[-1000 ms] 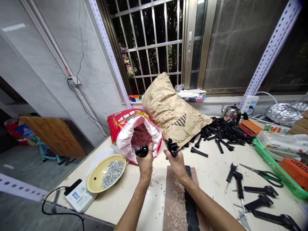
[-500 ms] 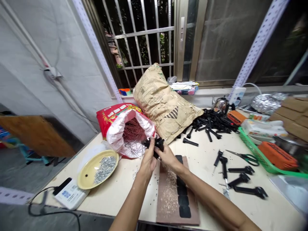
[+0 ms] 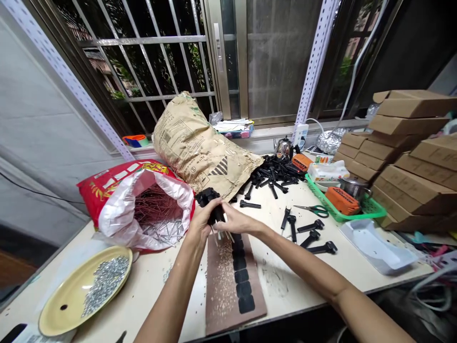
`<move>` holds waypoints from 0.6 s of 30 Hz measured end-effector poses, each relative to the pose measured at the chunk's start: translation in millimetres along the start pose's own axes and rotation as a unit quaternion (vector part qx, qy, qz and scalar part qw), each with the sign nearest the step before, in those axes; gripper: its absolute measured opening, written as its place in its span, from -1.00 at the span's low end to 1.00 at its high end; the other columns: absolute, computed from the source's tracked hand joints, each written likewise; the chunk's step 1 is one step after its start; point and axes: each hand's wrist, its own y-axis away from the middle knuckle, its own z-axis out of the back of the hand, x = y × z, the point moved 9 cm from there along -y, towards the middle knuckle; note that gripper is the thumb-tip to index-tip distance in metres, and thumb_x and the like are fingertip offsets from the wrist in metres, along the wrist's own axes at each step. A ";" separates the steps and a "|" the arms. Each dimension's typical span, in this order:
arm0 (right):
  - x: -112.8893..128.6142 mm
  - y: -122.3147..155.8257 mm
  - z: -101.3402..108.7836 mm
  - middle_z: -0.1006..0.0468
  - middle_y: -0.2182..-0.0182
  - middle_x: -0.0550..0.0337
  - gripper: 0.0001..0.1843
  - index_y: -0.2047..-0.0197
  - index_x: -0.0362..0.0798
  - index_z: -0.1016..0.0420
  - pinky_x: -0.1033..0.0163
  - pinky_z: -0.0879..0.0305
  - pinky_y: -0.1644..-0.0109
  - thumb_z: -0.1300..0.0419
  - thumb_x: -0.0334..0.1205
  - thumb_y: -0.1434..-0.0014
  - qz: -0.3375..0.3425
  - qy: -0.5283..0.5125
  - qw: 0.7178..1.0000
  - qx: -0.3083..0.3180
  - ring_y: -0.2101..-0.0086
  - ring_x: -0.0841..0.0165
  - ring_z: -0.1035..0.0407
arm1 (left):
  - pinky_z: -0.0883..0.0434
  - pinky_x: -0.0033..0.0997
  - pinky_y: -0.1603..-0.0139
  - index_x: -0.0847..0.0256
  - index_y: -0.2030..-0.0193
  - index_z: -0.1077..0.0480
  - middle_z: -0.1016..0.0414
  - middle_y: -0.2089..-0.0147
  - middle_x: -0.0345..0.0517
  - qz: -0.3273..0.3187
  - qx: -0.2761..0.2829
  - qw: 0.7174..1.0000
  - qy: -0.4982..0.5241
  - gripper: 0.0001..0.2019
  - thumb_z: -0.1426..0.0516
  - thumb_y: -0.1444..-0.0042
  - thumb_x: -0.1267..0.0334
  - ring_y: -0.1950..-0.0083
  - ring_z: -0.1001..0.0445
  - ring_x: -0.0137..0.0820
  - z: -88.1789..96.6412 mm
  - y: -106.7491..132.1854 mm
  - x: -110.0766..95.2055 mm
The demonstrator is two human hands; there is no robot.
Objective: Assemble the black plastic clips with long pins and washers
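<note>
My left hand (image 3: 202, 220) is closed round a bunch of black plastic parts (image 3: 207, 197), with thin metal rods poking out below. My right hand (image 3: 233, 220) is closed against the same bunch from the other side; its fingertips are partly hidden. Both hands are above the far end of a brown board (image 3: 235, 305), which bears a row of black square pads (image 3: 244, 289) and pale scratch marks. Left of my hands, an open red-and-white sack (image 3: 107, 212) lies on its side, full of reddish and silvery thin rods (image 3: 157, 209).
A yellow dish (image 3: 53, 290) holds small silvery pieces. Behind stands a tan paper sack (image 3: 200, 143), with a heap of black parts (image 3: 274, 170) beside it. Several black tools (image 3: 322, 248), scissors (image 3: 316, 210), a green basket (image 3: 371, 212), a white tray (image 3: 378, 245) and cardboard boxes (image 3: 421, 190) are to the right.
The view has swung to the right, bringing the stacked boxes and white tray into sight. The bunch of black parts is now more upright in my hands, its metal rods showing below.
</note>
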 end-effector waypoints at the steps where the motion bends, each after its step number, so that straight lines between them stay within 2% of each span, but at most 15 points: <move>1: -4.0 1.7 3.5 -0.42 0.09 0.10 -0.42 -0.17 -0.10 -0.25 0.22 -0.28 0.04 -0.18 -0.18 -0.07 0.015 -0.009 0.999 0.032 0.13 0.31 -0.33 | -0.42 -0.35 0.37 0.34 0.38 -0.42 -0.47 0.51 -0.12 -0.013 -0.026 0.999 -0.033 -0.72 -0.27 0.26 0.23 0.45 -0.48 -0.32 6.4 -6.8 -1.8; 2: -14.1 4.3 9.2 -0.43 0.09 0.11 -0.45 -0.19 -0.07 -0.23 0.25 -0.28 0.06 -0.13 -0.16 -0.14 0.009 0.007 0.999 0.049 0.15 0.34 -0.34 | -0.41 -0.36 0.39 0.32 0.39 -0.41 -0.45 0.54 -0.15 -0.032 -0.044 0.996 -0.069 -0.75 -0.26 0.27 0.25 0.46 -0.47 -0.32 11.7 -12.6 -4.4; 4: -50.1 12.1 28.6 -0.43 0.10 0.09 -0.53 -0.19 -0.04 -0.27 0.25 -0.26 0.07 -0.07 -0.20 -0.20 -0.056 0.102 0.993 0.033 0.16 0.34 -0.35 | -0.39 -0.37 0.34 0.29 0.31 -0.43 -0.46 0.49 -0.16 -0.098 -0.061 0.980 -0.163 -0.69 -0.25 0.30 0.32 0.39 -0.47 -0.28 17.0 -20.5 -11.6; 6: -90.7 23.5 47.3 -0.43 0.15 0.06 -0.58 -0.11 -0.03 -0.38 0.23 -0.23 0.06 -0.11 -0.30 -0.16 -0.131 0.204 0.970 0.009 0.17 0.30 -0.34 | -0.38 -0.34 0.26 0.23 0.13 -0.41 -0.51 0.34 -0.11 -0.170 -0.036 0.938 -0.300 -0.54 -0.25 0.30 0.36 0.27 -0.49 -0.21 9.6 -24.5 -12.5; 9: -137.3 32.4 60.9 -0.42 0.18 0.03 -0.64 0.02 -0.07 -0.49 0.21 -0.19 0.03 -0.16 -0.38 -0.08 -0.172 0.239 0.956 0.004 0.15 0.25 -0.30 | -0.36 -0.26 0.16 0.21 -0.04 -0.33 -0.50 0.13 0.02 -0.248 0.090 0.842 -0.471 -0.46 -0.18 0.19 0.41 0.10 -0.46 -0.12 -21.5 -27.1 13.7; 12: -169.1 26.0 75.6 -0.41 0.17 0.01 -0.67 0.06 -0.12 -0.51 0.21 -0.14 0.00 -0.11 -0.40 -0.10 -0.198 0.247 0.948 -0.019 0.12 0.24 -0.27 | -0.31 -0.22 -0.02 0.23 -0.11 -0.28 -0.43 -0.02 0.09 -0.303 0.217 0.780 -0.502 -0.45 -0.17 0.11 0.41 -0.05 -0.38 -0.13 -49.7 -25.3 48.9; 15: -187.6 15.5 89.4 -0.43 0.20 0.03 -0.67 0.08 -0.14 -0.51 0.23 -0.13 0.00 -0.12 -0.41 -0.06 -0.216 0.235 0.947 -0.040 0.12 0.25 -0.26 | -0.27 -0.17 -0.08 0.24 -0.24 -0.16 -0.40 -0.07 0.13 -0.317 0.279 0.754 -0.504 -0.36 -0.20 0.02 0.25 -0.07 -0.35 -0.14 -63.3 -26.0 72.9; 18: -191.9 12.8 99.4 -0.47 0.32 0.08 -0.77 0.25 -0.15 -0.55 0.25 -0.15 0.05 -0.16 -0.42 0.02 -0.222 0.203 0.952 -0.058 0.18 0.26 -0.28 | -0.25 -0.12 -0.09 0.25 -0.31 -0.06 -0.39 -0.07 0.15 -0.310 0.267 0.757 -0.509 -0.34 -0.13 -0.10 0.13 -0.06 -0.34 -0.14 -62.2 -31.0 78.2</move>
